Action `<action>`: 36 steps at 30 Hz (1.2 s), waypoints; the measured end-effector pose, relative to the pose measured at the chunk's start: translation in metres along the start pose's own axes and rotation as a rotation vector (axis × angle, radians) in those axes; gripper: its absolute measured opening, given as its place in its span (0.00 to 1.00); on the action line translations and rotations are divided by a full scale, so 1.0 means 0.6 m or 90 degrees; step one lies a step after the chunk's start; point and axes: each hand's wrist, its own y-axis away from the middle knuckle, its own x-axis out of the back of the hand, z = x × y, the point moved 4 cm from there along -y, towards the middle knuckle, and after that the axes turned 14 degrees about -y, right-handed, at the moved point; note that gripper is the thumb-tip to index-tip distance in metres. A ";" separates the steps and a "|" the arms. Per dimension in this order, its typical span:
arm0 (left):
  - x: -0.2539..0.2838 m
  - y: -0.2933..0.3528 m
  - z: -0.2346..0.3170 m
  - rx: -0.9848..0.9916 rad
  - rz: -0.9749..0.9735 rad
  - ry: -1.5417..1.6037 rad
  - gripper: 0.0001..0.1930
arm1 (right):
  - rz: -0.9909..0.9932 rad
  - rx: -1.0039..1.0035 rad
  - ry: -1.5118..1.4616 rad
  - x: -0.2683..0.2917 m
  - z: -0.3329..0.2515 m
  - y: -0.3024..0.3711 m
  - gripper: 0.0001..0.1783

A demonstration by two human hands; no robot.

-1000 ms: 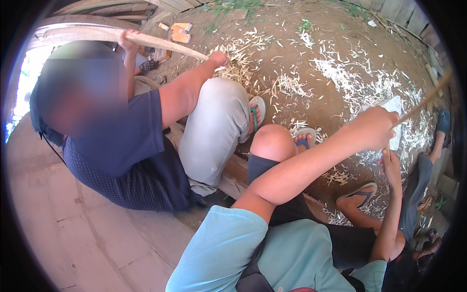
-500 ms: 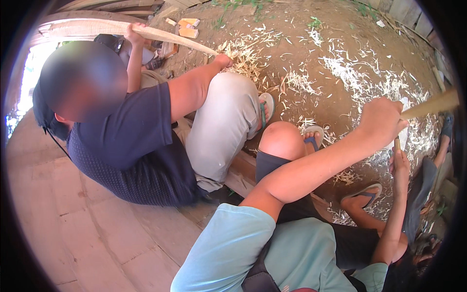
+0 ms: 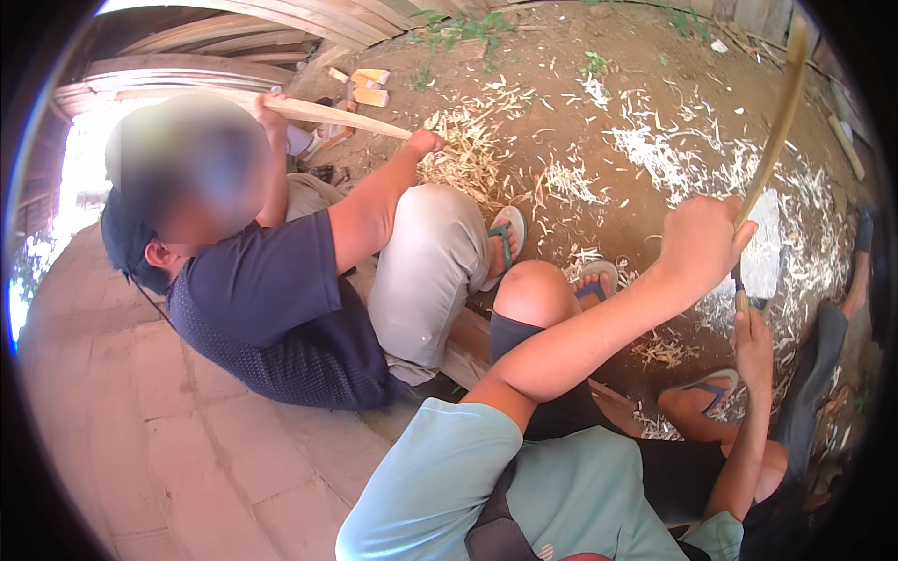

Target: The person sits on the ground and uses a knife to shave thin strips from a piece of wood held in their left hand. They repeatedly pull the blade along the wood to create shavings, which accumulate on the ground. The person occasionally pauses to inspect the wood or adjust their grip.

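Note:
My left hand is closed around a long, curved strip of pale wood, which rises from the fist toward the upper right. Just below it, my right hand grips the wooden handle of a knife. Only a little of the dark blade shows, next to the left fist, and I cannot tell whether its edge touches the strip. My left forearm crosses above my bare knee. My sandalled feet rest on the ground below.
Close on my left sits a co-worker in a dark shirt, holding a long wooden strip. Pale shavings litter the dirt. A grey slab lies beyond my hands. Orange-marked wood blocks lie far left; another person's leg is at right.
The strip in my left hand has swung from pointing right to pointing upward. Both my hands have shifted a little left and downward. The co-worker's head and strip have shifted slightly in view.

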 end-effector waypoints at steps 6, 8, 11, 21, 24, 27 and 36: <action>-0.017 -0.018 -0.011 0.034 -0.005 0.124 0.15 | -0.014 -0.003 -0.009 -0.005 0.000 -0.039 0.19; -0.018 -0.029 -0.008 0.040 -0.024 0.145 0.15 | -0.019 -0.003 -0.048 0.003 -0.014 -0.061 0.18; -0.020 -0.050 -0.017 0.044 -0.036 0.117 0.15 | -0.028 0.040 0.022 0.024 -0.034 -0.092 0.16; -0.007 -0.040 -0.026 -0.043 -0.116 0.051 0.17 | -0.061 0.144 0.280 0.018 0.012 -0.139 0.11; -0.022 -0.018 -0.010 -0.091 -0.102 0.055 0.17 | -0.057 0.125 0.278 0.012 0.031 -0.119 0.11; 0.001 -0.018 0.003 -0.068 -0.223 0.024 0.16 | -0.043 0.130 0.295 0.018 0.009 -0.103 0.11; -0.031 -0.045 -0.015 -0.105 -0.210 0.119 0.13 | 0.226 0.203 -0.352 0.045 -0.058 -0.048 0.17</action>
